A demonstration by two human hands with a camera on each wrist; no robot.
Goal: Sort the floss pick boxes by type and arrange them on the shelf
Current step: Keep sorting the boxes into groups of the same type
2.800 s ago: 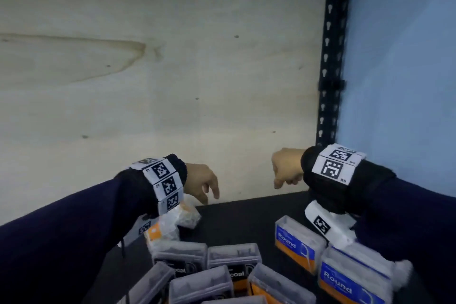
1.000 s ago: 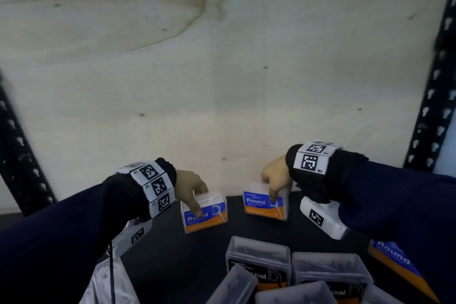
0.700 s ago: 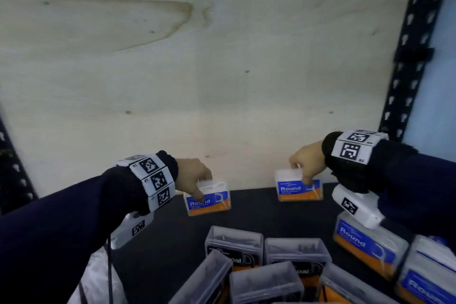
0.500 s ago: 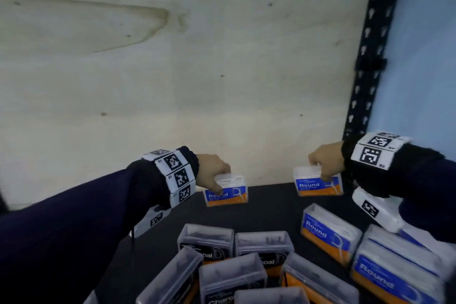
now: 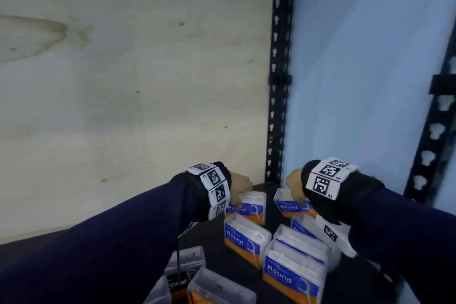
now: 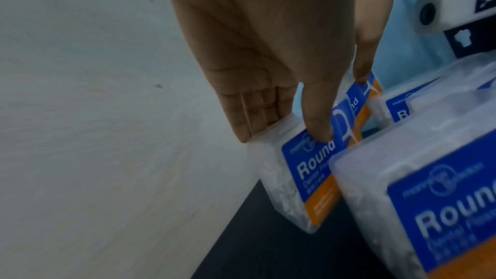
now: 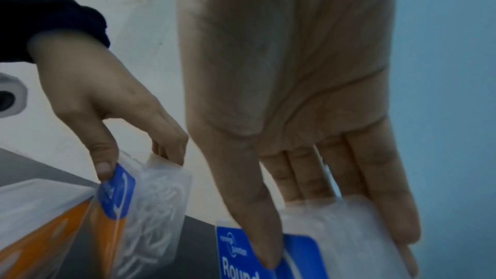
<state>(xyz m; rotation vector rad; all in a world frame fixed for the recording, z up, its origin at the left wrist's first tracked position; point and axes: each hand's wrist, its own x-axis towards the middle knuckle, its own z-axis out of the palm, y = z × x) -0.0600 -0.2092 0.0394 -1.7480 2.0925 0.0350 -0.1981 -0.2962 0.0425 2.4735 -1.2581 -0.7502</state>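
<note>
Clear floss pick boxes with blue and orange "Round" labels stand at the back right of the black shelf [image 5: 212,232]. My left hand [image 5: 240,190] pinches one Round box [image 5: 249,207] from above, thumb on the label [image 6: 319,130] and fingers behind it. Just to its right, my right hand [image 5: 294,187] grips a second Round box [image 5: 287,206] the same way, with the thumb on the blue label [image 7: 265,256]. Both boxes are upright, close to the back board. In front of them stand more Round boxes [image 5: 243,239], [image 5: 293,271].
Clear boxes with black charcoal labels [image 5: 183,264] lie at the front left. A plywood back board [image 5: 135,94] closes the shelf behind. A black perforated post [image 5: 277,81] and a pale blue wall [image 5: 357,69] bound the right side.
My hands held nothing at first. Each then took a Round box, and both have carried their boxes rightward to the back right corner, behind the other Round boxes.
</note>
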